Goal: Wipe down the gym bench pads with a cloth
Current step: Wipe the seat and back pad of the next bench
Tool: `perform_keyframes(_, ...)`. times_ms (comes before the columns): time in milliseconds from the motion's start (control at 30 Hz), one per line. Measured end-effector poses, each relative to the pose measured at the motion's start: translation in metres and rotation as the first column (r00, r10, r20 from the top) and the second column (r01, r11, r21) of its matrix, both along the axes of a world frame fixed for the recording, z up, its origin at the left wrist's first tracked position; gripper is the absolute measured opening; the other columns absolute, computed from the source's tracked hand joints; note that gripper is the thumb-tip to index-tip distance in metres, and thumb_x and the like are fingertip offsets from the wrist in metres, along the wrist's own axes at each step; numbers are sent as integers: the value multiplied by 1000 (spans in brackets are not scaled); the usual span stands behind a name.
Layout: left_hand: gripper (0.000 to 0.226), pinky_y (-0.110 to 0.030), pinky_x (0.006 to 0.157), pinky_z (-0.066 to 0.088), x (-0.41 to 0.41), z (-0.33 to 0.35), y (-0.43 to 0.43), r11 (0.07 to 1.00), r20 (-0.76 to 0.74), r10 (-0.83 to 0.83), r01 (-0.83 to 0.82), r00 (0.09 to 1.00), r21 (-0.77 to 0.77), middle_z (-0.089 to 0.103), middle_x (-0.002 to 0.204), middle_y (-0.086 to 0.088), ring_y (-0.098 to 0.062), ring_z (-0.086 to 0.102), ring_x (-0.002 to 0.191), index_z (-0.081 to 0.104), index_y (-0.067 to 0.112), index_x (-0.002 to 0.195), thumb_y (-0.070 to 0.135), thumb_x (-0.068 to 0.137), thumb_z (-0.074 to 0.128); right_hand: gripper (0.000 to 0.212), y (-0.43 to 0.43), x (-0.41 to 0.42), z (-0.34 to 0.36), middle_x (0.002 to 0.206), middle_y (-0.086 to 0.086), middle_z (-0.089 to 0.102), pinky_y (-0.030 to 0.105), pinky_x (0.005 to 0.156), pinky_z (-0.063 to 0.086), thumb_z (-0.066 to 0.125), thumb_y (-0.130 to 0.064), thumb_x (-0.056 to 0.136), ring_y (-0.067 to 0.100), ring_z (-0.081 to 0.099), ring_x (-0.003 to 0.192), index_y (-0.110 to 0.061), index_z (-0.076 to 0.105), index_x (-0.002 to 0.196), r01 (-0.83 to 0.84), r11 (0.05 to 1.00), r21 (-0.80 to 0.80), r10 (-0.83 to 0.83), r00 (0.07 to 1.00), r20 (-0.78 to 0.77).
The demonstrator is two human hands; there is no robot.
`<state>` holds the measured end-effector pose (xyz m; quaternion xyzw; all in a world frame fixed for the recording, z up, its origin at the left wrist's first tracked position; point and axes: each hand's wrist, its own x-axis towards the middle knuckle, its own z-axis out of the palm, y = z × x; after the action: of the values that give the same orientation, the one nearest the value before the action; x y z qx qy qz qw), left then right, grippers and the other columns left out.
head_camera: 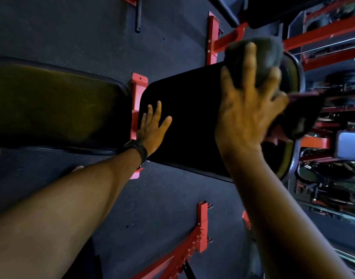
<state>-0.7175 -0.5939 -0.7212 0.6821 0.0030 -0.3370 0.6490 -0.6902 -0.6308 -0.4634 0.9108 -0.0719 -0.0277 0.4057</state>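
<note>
My left hand (152,125) lies flat, fingers spread, bracing the pad (184,125), while my right hand (247,109) presses the cloth (261,55) at its far end, soft, light, best bunched under my palm.

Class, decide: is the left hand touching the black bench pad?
Touching. The head view shows the left hand lying flat, fingers spread, on the bench pad near its edge, with no gap visible.

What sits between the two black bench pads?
In the head view, a red frame bracket shows in the gap between the left pad and right pad.
</note>
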Motion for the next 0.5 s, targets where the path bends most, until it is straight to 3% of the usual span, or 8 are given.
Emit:
perform_keyframes(67,66,-49,120,3,1,-1,1,999,1,-9,9,1000,31,-7,166,2,-27,-2,152,-2,43,154,58,100,32,81,10,3,-29,167,8,-3,67,103,35,67,-21,82,50,14,143,-28,31,154,29,997,-77,-39,991,-129)
perform_keyframes(133,68,-46,121,3,3,-4,4,998,-1,-41,41,999,54,-6,166,1,-27,0,152,-2,42,155,59,100,33,68,18,-23,-51,167,9,2,63,102,39,52,-23,88,49,21,142,-25,34,153,-30,996,-78,10,969,-248)
perform_keyframes(200,71,-46,123,3,4,-5,6,997,11,-59,58,998,58,-6,166,0,-27,0,152,-2,41,155,63,98,33,68,17,-57,-54,166,8,6,60,98,41,54,-26,87,46,22,139,-25,36,153,-85,995,-48,64,940,-336)
perform_keyframes(367,66,-44,120,1,1,1,6,1000,-12,-15,15,1000,-2,-7,166,4,-25,-3,152,-1,41,155,53,102,36,54,0,-27,-13,165,5,15,64,95,34,51,-23,92,43,20,133,-30,45,145,-48,997,61,52,997,-61)
perform_keyframes(433,66,-44,120,1,1,0,6,1000,-9,11,-11,1000,-7,-7,166,4,-24,-3,152,0,40,155,52,102,37,57,2,-2,-24,165,6,12,65,97,34,60,-27,91,45,19,137,-28,43,146,-35,999,0,35,998,-53)
perform_keyframes(500,67,-45,120,2,1,-4,9,1000,-36,26,-27,999,-9,-6,166,2,-24,-2,152,2,38,156,52,101,39,60,15,4,-49,166,9,9,65,97,37,56,-26,90,49,23,140,-24,41,148,-18,998,-67,11,993,-114)
